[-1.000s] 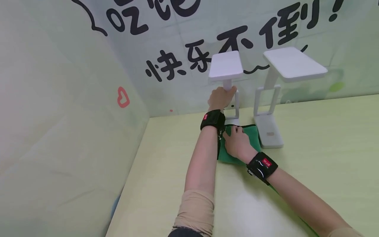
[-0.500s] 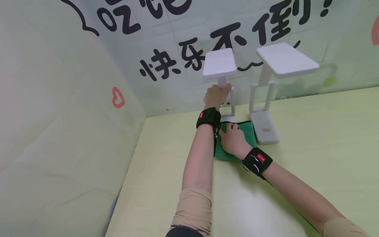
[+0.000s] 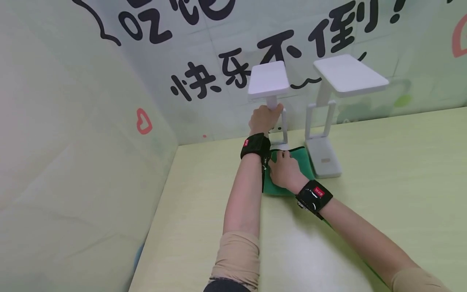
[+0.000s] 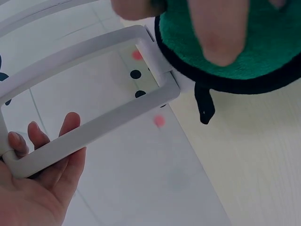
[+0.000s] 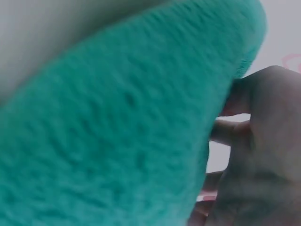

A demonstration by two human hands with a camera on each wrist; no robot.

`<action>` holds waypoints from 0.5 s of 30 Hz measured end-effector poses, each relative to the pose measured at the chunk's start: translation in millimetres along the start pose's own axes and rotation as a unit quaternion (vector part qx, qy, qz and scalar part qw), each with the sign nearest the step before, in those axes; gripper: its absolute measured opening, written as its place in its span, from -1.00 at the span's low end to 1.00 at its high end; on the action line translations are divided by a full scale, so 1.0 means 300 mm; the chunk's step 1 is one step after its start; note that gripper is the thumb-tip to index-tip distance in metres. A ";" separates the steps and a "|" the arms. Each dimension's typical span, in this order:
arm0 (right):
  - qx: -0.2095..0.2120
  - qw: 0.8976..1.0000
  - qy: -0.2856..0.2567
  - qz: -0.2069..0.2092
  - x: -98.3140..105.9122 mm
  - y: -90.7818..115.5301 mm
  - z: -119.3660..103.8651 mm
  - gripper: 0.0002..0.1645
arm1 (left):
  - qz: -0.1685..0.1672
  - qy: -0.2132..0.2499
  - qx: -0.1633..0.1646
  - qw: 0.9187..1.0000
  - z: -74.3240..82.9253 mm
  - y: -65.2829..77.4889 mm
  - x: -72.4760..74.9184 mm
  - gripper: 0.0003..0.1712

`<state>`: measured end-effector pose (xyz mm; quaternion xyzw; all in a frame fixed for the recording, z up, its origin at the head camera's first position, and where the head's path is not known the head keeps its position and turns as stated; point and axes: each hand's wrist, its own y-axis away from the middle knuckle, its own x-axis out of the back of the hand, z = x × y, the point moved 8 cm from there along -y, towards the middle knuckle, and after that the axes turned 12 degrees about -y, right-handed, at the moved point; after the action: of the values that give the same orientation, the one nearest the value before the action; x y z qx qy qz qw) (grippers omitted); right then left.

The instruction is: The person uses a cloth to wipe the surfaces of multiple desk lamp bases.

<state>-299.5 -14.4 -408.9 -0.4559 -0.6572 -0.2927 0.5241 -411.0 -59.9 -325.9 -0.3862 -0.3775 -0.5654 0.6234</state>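
Observation:
On the table stand two white folding stands, each with a flat plate on top, a looped frame and a slab base. My left hand [image 3: 265, 118] grips the frame of the left stand [image 4: 101, 117] below its plate; in the left wrist view the fingers curl round the lower bar. In front of that stand my right hand [image 3: 286, 172] holds a green plush cloth [image 3: 304, 162] with black edging, bent fingers on it. The cloth hides most of the left stand's base. A black loop [image 4: 204, 106] hangs from its edge. Close up, the cloth fills much of the right wrist view.
The right stand [image 3: 324, 156] is close beside the cloth, its plate [image 3: 350, 75] jutting right. Behind is a light wall sheet [image 3: 204, 36] with large black characters; another light sheet [image 3: 73, 162] borders the left. The pale table [image 3: 394, 170] extends to the right.
The whole head view has shifted slightly, so everything appears a little further left. Both hands keep their holds on the stand and the cloth, and the stands look unmoved.

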 end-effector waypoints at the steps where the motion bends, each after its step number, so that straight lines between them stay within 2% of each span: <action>1: 0.000 1.000 0.000 -0.003 -0.001 0.005 -0.006 -0.55 | -0.001 0.001 -0.001 1.000 0.000 0.000 -0.001 -0.45; 5: -0.012 1.000 -0.021 0.013 0.003 -0.024 0.000 -0.62 | 0.000 0.001 0.000 1.000 -0.005 0.001 0.000 -0.44; 8: -0.034 0.998 -0.054 0.019 -0.009 -0.072 0.016 -0.50 | 0.001 -0.004 0.007 1.000 -0.011 0.004 0.005 -0.43; 11: -0.051 0.998 -0.047 0.009 -0.033 -0.100 0.016 -0.42 | 0.001 -0.009 0.008 1.000 -0.010 0.007 0.010 -0.44; 15: -0.045 0.999 -0.018 -0.004 -0.044 -0.066 -0.027 -0.50 | -0.002 -0.007 -0.005 1.000 0.006 0.006 0.008 -0.44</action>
<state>-313.6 -33.4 -417.4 -0.4811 -0.6548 -0.3157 0.4899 -409.2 -59.2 -323.0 -0.3926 -0.3803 -0.5658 0.6174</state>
